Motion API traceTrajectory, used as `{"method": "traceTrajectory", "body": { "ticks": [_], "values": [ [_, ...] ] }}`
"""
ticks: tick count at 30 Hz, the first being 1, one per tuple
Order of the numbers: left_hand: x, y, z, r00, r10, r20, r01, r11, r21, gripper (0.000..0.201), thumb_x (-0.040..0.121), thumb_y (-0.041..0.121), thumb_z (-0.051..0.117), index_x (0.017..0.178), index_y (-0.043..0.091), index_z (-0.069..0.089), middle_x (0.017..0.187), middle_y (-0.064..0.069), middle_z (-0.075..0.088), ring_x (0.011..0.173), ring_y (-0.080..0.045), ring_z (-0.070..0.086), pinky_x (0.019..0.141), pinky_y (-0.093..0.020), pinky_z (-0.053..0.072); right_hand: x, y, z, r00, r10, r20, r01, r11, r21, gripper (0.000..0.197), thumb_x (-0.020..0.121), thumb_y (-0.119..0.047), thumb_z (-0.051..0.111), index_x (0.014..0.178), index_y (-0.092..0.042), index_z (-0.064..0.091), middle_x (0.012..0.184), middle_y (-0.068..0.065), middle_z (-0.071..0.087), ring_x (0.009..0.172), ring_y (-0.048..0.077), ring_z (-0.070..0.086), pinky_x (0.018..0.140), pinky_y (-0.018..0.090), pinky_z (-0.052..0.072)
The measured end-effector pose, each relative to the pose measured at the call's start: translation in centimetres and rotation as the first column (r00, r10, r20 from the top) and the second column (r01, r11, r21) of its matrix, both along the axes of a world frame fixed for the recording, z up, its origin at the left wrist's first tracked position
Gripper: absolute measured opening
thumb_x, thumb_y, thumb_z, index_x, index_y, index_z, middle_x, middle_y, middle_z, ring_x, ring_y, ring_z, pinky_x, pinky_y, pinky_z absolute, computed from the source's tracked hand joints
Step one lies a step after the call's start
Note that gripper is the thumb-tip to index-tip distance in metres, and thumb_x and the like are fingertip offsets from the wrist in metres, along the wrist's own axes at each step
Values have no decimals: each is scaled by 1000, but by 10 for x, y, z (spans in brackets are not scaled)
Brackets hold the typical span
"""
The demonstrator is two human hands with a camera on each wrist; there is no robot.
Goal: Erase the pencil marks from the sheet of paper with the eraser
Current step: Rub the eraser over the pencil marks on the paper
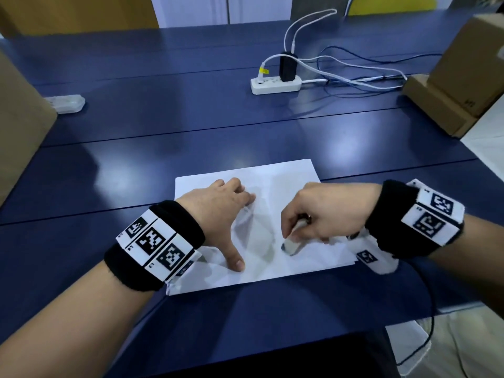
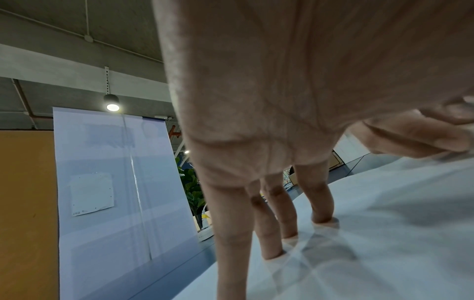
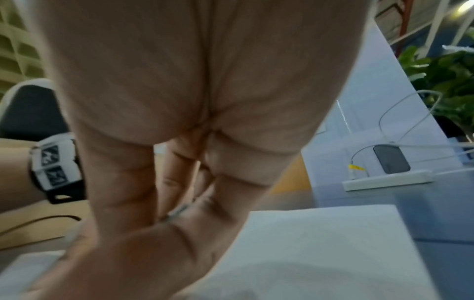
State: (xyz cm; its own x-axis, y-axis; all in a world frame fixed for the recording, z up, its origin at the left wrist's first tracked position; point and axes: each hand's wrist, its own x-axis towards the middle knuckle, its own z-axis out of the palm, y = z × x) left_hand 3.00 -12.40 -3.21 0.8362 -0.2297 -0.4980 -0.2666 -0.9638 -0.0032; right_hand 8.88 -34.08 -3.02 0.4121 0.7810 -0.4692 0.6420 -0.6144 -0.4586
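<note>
Two hands work over one sheet of paper [image 1: 272,186] lying flat near the front edge of the blue tabletop [image 1: 191,126]. Left hand [image 1: 218,211] is spread, fingers [image 2: 322,203] straight with tips pressed onto the sheet, thumb down near its front edge. Right hand [image 1: 324,214] has fingers curled round a white eraser [image 1: 291,245], pinching it, lower end touching the paper right of the left thumb; right wrist view is blurred, grip hidden there. Pencil marks too faint to tell. White power strip [image 1: 275,84] with black adapter [image 1: 286,66] and cables sits toward the tabletop's far edge. Cardboard boxes [image 1: 447,105] stand at the right and left edges.
</note>
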Motion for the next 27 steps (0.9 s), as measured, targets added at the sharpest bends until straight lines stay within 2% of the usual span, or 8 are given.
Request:
{"method": "traceTrajectory", "body": {
  "ticks": [5, 7, 11, 17, 20, 23, 25, 27],
  "values": [
    [1, -1, 2, 1000, 2, 2, -2, 1000, -4, 130, 38, 76, 81, 147, 33, 25, 135, 13, 29, 125, -13, 33, 93, -42, 49, 36, 1, -3, 962, -158, 224, 136, 985, 108, 5, 92, -32, 64, 92, -28, 68, 78, -2, 75, 48, 6, 64, 69, 31, 56],
    [1, 0, 1, 1000, 5, 0, -5, 1000, -5, 132, 38, 76, 81, 148, 33, 23, 134, 13, 29, 124, -13, 33, 94, -41, 49, 28, -2, -2, 977, -123, 174, 110, 991, 83, 6, 91, -30, 64, 93, -27, 69, 75, -1, 74, 48, 8, 65, 66, 30, 56],
    [1, -1, 0, 1000, 3, -6, -3, 1000, 1, 133, 39, 75, 81, 150, 33, 20, 136, 12, 28, 126, -14, 31, 96, -41, 48, -3, -3, 2, 1000, 11, -17, -11, 1000, -20, 5, 88, -28, 69, 92, -28, 71, 63, -3, 67, 50, 15, 66, 56, 40, 60],
    [0, -2, 1, 1000, 4, 7, -4, 1000, 2, 127, 38, 75, 81, 145, 33, 27, 132, 13, 30, 122, -13, 34, 92, -41, 50, 36, -3, -2, 947, -189, 262, 167, 980, 104, 9, 90, -33, 62, 92, -28, 69, 77, -4, 75, 48, 4, 65, 73, 36, 60],
    [1, -1, 1, 1000, 6, -2, -6, 1000, -2, 131, 39, 73, 82, 148, 32, 23, 135, 11, 29, 125, -14, 32, 94, -41, 49, 13, -8, 4, 987, -112, 113, 107, 993, 45, 8, 89, -34, 66, 92, -27, 70, 71, -6, 72, 48, 10, 65, 61, 30, 58],
    [1, -1, 1, 1000, 8, -10, -8, 1000, 1, 133, 39, 73, 82, 150, 32, 21, 136, 12, 28, 126, -14, 31, 95, -41, 49, -6, -7, 10, 999, -22, -38, 20, 998, -53, 5, 89, -29, 70, 92, -25, 72, 56, -5, 63, 43, 10, 58, 41, 19, 46],
    [1, -2, 1, 1000, 10, -9, -10, 1000, 7, 133, 38, 75, 82, 149, 32, 22, 134, 12, 28, 125, -13, 32, 93, -42, 50, 4, -2, 9, 999, -24, 32, 25, 999, -37, 8, 89, -29, 71, 95, -24, 73, 63, -5, 68, 46, 10, 62, 47, 22, 52],
    [1, -2, 2, 1000, 13, -3, -13, 1000, 11, 129, 37, 75, 81, 145, 32, 26, 132, 13, 29, 122, -13, 33, 91, -43, 50, 24, 0, 4, 982, -96, 160, 91, 995, 36, 8, 91, -28, 67, 96, -25, 71, 75, -4, 75, 49, 9, 66, 66, 29, 58]
  ]
}}
